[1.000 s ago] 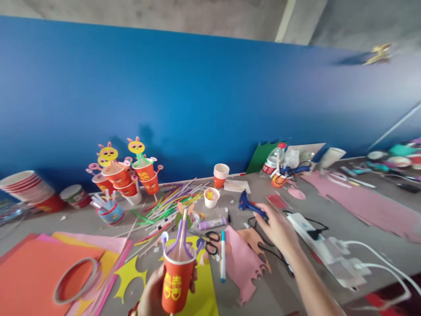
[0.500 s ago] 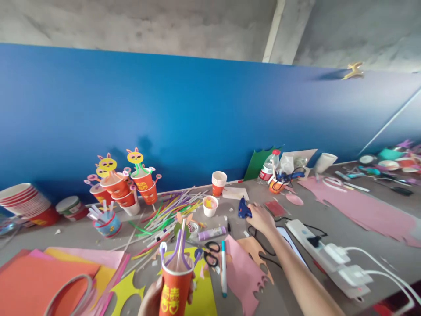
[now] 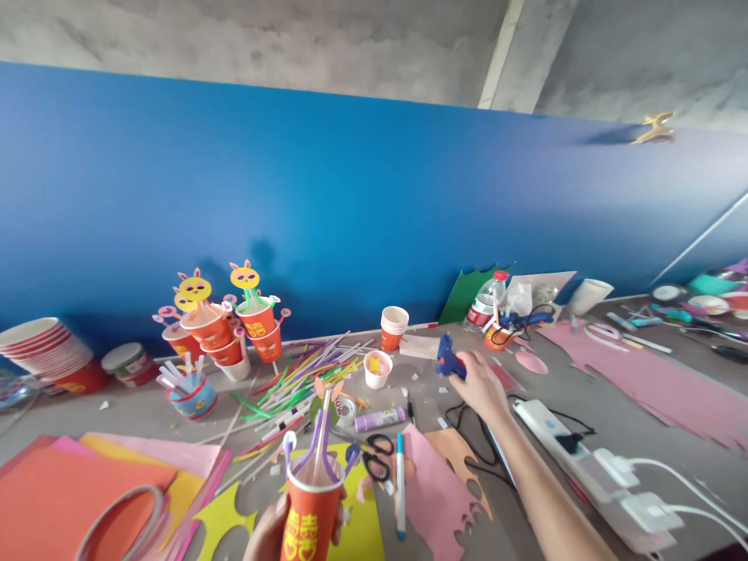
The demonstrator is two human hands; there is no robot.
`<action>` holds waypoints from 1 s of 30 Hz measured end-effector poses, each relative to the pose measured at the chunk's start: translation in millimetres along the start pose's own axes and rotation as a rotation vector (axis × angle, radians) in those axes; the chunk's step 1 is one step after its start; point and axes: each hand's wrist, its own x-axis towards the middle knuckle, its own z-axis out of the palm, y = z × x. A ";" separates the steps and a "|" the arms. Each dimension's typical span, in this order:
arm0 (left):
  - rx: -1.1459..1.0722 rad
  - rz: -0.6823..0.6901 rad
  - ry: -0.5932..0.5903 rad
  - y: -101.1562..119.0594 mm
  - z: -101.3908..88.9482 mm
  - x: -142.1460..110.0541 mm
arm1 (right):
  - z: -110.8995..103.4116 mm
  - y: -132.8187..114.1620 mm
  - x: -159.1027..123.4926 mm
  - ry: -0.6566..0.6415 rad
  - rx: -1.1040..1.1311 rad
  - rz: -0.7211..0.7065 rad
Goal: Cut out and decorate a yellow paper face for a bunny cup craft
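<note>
My left hand [image 3: 269, 527] is wrapped round a red paper cup [image 3: 311, 506] with yellow printed characters, at the bottom middle. Purple pipe cleaners and a pale straw-like stick [image 3: 321, 436] stand up inside this cup, and small round discs tip the bent purple stems. Behind it, a green paper piece [image 3: 320, 413] with orange ears shows in part. My right hand [image 3: 482, 388] grips a blue hot glue gun [image 3: 449, 360], right of the small white cup [image 3: 377, 369] holding paper cut-outs. Its fingers are partly hidden behind the hand, and a black cord trails below.
Black scissors [image 3: 379, 458], a teal marker [image 3: 400, 487] and a purple glue stick [image 3: 379, 419] lie between the hands. Finished cup figures [image 3: 257, 312] stand at the back left, near loose pipe cleaners [image 3: 315, 374]. A white power strip [image 3: 549, 425] lies to the right.
The glue gun has risen a little off the table in my right hand and shifted right. My left hand keeps the red cup in nearly the same place. The view has turned slightly.
</note>
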 end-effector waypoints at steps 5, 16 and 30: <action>0.002 0.043 -0.035 0.0 -2.1 -1.6 | -24.9 -12.3 -7.5 0.115 0.304 0.081; -0.031 0.111 -0.011 3.4 12.6 5.8 | -61.9 -141.2 -111.2 -0.558 0.930 0.155; -0.078 0.094 -0.041 5.0 16.1 5.3 | -56.0 -154.0 -126.0 -0.509 0.608 -0.284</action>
